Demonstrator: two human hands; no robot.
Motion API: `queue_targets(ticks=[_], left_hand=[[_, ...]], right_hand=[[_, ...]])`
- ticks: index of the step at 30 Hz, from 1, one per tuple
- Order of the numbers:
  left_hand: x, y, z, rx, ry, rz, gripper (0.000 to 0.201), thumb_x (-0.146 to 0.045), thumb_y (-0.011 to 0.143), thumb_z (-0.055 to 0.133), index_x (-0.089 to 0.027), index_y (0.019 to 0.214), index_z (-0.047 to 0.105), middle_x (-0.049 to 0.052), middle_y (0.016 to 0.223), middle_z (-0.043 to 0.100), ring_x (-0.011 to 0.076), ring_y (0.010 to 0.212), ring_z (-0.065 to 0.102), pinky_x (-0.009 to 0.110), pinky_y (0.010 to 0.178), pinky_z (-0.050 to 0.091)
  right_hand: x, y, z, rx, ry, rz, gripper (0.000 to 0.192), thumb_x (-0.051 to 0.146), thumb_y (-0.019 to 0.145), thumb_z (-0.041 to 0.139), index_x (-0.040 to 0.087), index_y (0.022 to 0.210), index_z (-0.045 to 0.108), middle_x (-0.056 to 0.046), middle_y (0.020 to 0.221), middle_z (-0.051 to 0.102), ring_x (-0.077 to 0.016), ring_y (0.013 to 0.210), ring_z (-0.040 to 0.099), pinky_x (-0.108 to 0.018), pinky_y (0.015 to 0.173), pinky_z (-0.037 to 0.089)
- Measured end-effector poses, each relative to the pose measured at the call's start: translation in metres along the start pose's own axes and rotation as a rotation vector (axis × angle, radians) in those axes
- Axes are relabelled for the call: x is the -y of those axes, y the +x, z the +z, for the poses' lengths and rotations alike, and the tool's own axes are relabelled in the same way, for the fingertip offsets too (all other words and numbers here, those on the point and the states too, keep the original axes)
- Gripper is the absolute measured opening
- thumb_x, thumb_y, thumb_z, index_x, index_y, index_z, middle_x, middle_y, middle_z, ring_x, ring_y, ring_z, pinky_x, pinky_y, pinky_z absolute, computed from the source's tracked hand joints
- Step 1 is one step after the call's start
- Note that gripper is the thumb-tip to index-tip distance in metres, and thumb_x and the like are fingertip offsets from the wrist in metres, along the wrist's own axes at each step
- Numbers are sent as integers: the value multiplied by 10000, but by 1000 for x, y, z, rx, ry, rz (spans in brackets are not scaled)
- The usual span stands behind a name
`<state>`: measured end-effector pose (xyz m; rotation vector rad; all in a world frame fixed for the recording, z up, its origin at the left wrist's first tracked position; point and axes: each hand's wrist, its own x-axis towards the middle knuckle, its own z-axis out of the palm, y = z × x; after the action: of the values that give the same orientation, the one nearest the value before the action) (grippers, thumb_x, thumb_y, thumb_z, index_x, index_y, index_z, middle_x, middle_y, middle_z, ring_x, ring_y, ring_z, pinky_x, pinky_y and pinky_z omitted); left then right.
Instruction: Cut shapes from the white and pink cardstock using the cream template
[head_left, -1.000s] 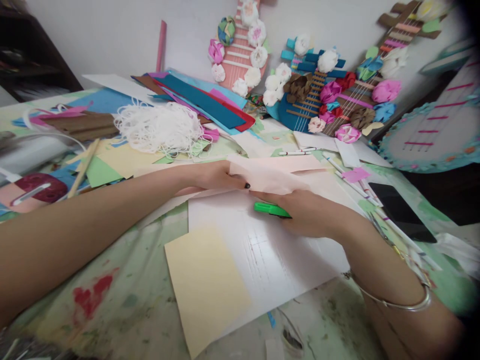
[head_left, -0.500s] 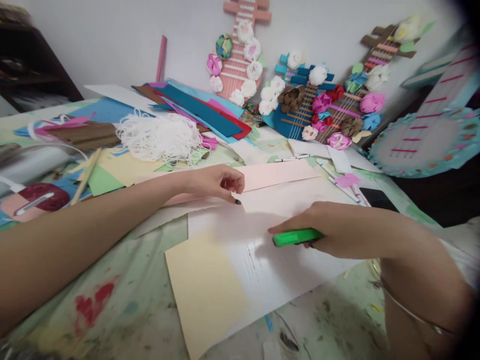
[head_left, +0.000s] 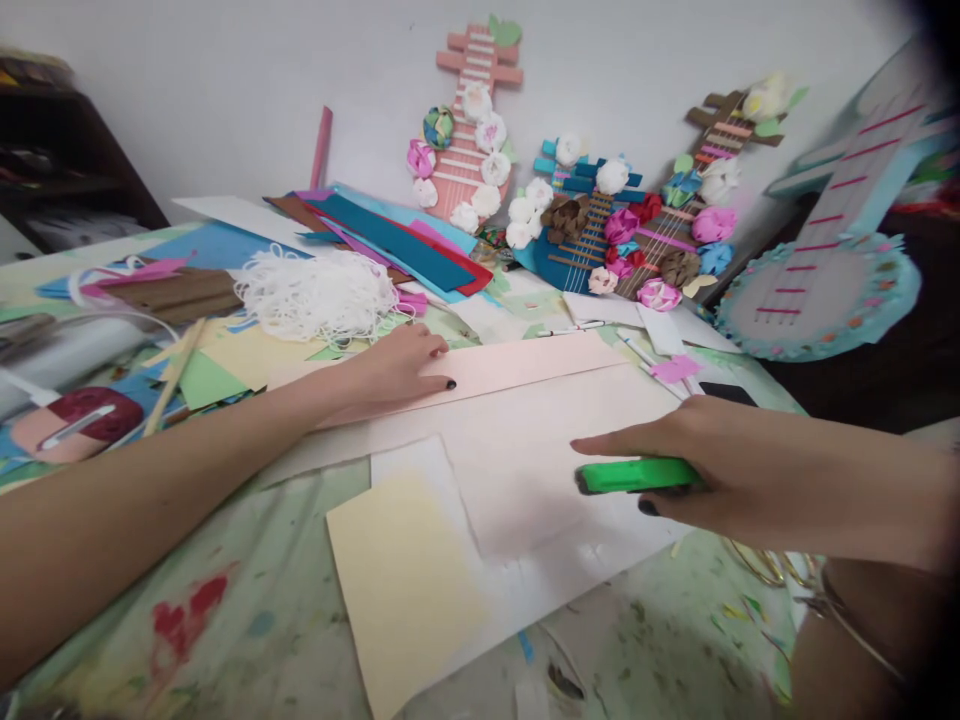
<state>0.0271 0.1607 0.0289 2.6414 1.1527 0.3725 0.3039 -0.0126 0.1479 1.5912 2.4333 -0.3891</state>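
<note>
My left hand (head_left: 390, 372) lies with thumb and fingers apart on a pink paper strip (head_left: 525, 368) and does not grip it. Below the strip a large pale pink sheet (head_left: 517, 450) lies on a white board (head_left: 540, 590), with a yellow paper piece (head_left: 405, 580) at its left. In my right hand (head_left: 697, 470) is a green utility knife (head_left: 637, 475), held above the sheet's right part. The index finger stretches out past its handle; I cannot make out a blade.
A white string heap (head_left: 315, 290), coloured paper sheets (head_left: 397, 240) and a wooden stick (head_left: 174, 375) lie at left and back. Decorated paper instruments (head_left: 472, 150) lean on the wall. Thin pens (head_left: 637, 350), a black phone-like thing (head_left: 727, 393) and gold-handled scissors (head_left: 757, 562) lie at right.
The pale pink sheet has come further down over the white board and covers its scratched area. My left hand has moved left and flattened; my right hand has shifted right with the knife.
</note>
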Motion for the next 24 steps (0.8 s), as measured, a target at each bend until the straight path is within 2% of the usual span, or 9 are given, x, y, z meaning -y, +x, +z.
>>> queue_targets(ticks=[3, 7, 12, 19, 24], left_hand=[[11, 2, 5, -2, 70, -67, 525, -576, 788, 553, -136, 1069, 611, 170, 1074, 586, 355, 1052, 538, 423, 870, 426], [18, 4, 2, 24, 92, -149, 522, -617, 758, 572, -144, 978, 571, 175, 1013, 608, 342, 932, 577, 377, 741, 432], [18, 4, -3, 70, 22, -124, 289, -478, 829, 519, -199, 900, 544, 61, 895, 644, 212, 769, 594, 278, 627, 411], [7, 7, -2, -44, 91, -65, 153, -343, 861, 480, -206, 793, 466, 79, 865, 604, 241, 807, 567, 317, 653, 376], [4, 8, 1, -55, 169, -42, 123, -297, 862, 494, -199, 790, 471, 91, 839, 586, 259, 815, 568, 334, 654, 377]], right_hand=[[17, 14, 6, 102, -25, -6, 712, 145, 764, 601, 385, 1423, 475, -50, 799, 691, -165, 600, 615, -216, 481, 352], [37, 30, 17, 218, -47, -34, 826, 120, 734, 580, 371, 1489, 360, -77, 855, 670, -188, 652, 616, -236, 492, 316], [45, 37, 24, 277, -35, -58, 723, 114, 721, 563, 358, 1399, 498, -80, 843, 657, -201, 675, 604, -252, 520, 312], [48, 40, 24, 295, -42, -59, 753, 107, 723, 570, 363, 1424, 466, -93, 853, 660, -214, 698, 618, -255, 526, 312], [45, 40, 24, 273, -50, -86, 751, 108, 726, 562, 377, 1421, 472, -79, 828, 665, -193, 653, 598, -244, 514, 307]])
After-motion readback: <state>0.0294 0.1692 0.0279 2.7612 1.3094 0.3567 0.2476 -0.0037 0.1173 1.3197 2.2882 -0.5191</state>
